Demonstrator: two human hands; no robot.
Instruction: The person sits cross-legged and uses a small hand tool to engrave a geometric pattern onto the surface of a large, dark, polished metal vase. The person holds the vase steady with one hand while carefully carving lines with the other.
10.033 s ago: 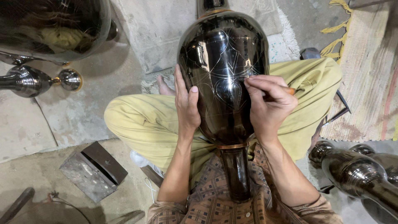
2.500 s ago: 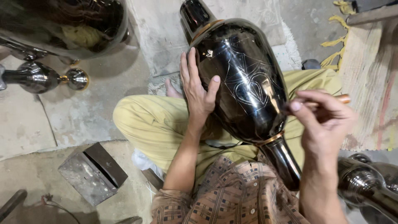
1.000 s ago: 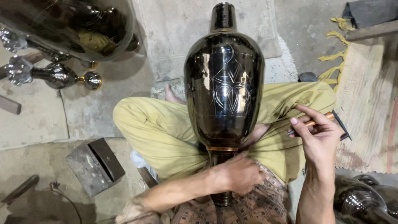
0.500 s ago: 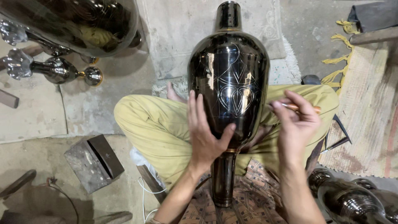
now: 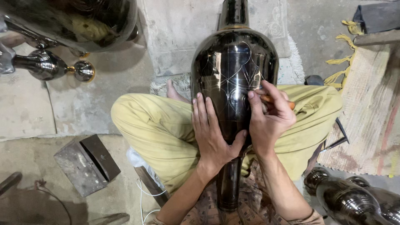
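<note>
— Fingers (image 5: 202, 110) of my left hand (image 5: 212, 135) lie flat and spread on the dark metal vase (image 5: 233, 83), palm pressed to its lower body, gripping nothing, only bracing. What do you make of the other side?

— Your right hand (image 5: 271, 118) is pinched around a small wooden-handled tool (image 5: 278, 101), thumb and forefinger closed on it near the tip, which meets the vase where the pale scratched lines run. I judge the flat hand is there to keep the round body from rolling under the tool.

— And the vase itself?

— It lies lengthwise across your lap, resting on the yellow trousers (image 5: 158, 129) of your crossed legs, one narrow end toward your chest and the other pointing away over the worn rug (image 5: 183, 37). That angle puts the patterned face straight up under the camera.

— Anything else close by?

— A metal block (image 5: 85, 162) sits on the concrete floor to your left, well apart from the hands. More shiny dark vessels (image 5: 354, 200) lie at lower right, another large one (image 5: 71, 21) at upper left beside two small round metal pieces (image 5: 54, 66). A striped mat (image 5: 366, 108) with yellow fringe lies to the right.
</note>
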